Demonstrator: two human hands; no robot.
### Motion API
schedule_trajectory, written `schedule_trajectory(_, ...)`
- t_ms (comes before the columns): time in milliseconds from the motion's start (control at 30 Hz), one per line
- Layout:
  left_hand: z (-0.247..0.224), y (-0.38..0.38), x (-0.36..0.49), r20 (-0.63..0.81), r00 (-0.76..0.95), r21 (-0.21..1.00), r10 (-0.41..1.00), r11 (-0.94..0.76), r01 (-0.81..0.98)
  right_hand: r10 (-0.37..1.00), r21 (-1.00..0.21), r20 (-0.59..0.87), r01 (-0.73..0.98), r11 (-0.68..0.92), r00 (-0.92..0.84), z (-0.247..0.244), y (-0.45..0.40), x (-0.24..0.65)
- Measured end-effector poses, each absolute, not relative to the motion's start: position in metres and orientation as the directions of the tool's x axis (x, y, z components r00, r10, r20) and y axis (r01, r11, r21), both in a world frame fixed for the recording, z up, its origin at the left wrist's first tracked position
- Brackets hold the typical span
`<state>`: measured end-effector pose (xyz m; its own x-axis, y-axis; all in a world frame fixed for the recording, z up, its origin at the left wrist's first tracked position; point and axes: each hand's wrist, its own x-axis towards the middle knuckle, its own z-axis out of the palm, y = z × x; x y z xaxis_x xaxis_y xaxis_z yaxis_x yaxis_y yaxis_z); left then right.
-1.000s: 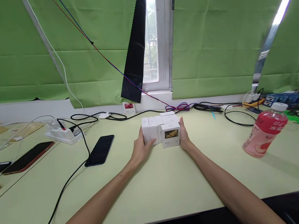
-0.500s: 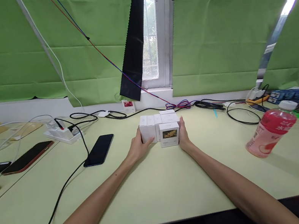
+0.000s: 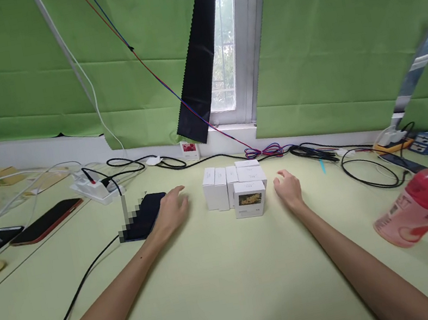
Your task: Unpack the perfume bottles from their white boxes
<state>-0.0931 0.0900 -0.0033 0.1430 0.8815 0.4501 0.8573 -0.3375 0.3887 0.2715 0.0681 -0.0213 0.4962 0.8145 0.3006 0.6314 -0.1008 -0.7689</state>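
Several small white boxes [image 3: 216, 195] stand packed side by side in the middle of the table. In front of them, on the right, is a white box with a yellow picture [image 3: 249, 200]. Left of the group, my left hand [image 3: 173, 209] is open and holds nothing, its fingers apart. It lies beside a dark phone [image 3: 145, 216] and partly overlaps its edge. On the other side, my right hand [image 3: 288, 188] rests just off the boxes, empty, with fingers loosely bent and a gap by the thumb.
A pink drink bottle [image 3: 425, 208] is at the right. A white power strip [image 3: 97, 190] and a black cable [image 3: 82, 285] are at the left, near a red-edged phone [image 3: 46, 221]. Coiled wires [image 3: 264, 151] and a small box with a red picture [image 3: 189, 150] line the wall.
Both hands have let go of the white boxes and moved apart, the left one toward the phone and the right one to the right. The boxes stay grouped. The view has shifted slightly.
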Motion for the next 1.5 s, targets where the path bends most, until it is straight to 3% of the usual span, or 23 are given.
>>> schedule_trajectory(167, -0.014, 0.088, -0.092, 0.334, 0.246, 0.294, 0.91, -0.349, 0.89, 0.931, -0.397, 0.205, 0.895, -0.204, 0.303, -0.034, 0.058, 0.264)
schedule_trajectory(333, -0.022, 0.092, -0.092, 0.273, 0.269, 0.268, 0.924, -0.341, 0.901, 0.964, -0.273, 0.13, 0.944, -0.188, 0.23, -0.035, 0.051, 0.254)
schedule_trajectory(533, -0.02, 0.094, -0.095, 0.195, 0.309, 0.221, 0.931, -0.349, 0.911, 0.97, -0.252, 0.098, 0.949, -0.19, 0.221, -0.031, 0.048, 0.254)
schedule_trajectory(767, -0.02, 0.094, -0.097, 0.217, 0.344, 0.199, 0.914, -0.386, 0.901, 0.97, -0.25, 0.098, 0.949, -0.194, 0.224, -0.032, 0.048, 0.253)
schedule_trajectory(1233, 0.002, 0.079, -0.09, 0.252, 0.363, 0.279, 0.897, -0.426, 0.861, 0.973, -0.313, 0.125, 0.939, -0.145, 0.192, -0.031, 0.039, 0.252)
schedule_trajectory(1500, 0.0, 0.06, -0.077, 0.333, 0.305, 0.37, 0.892, -0.422, 0.828, 0.957, -0.431, 0.185, 0.894, -0.125, 0.224, -0.035, 0.033, 0.253)
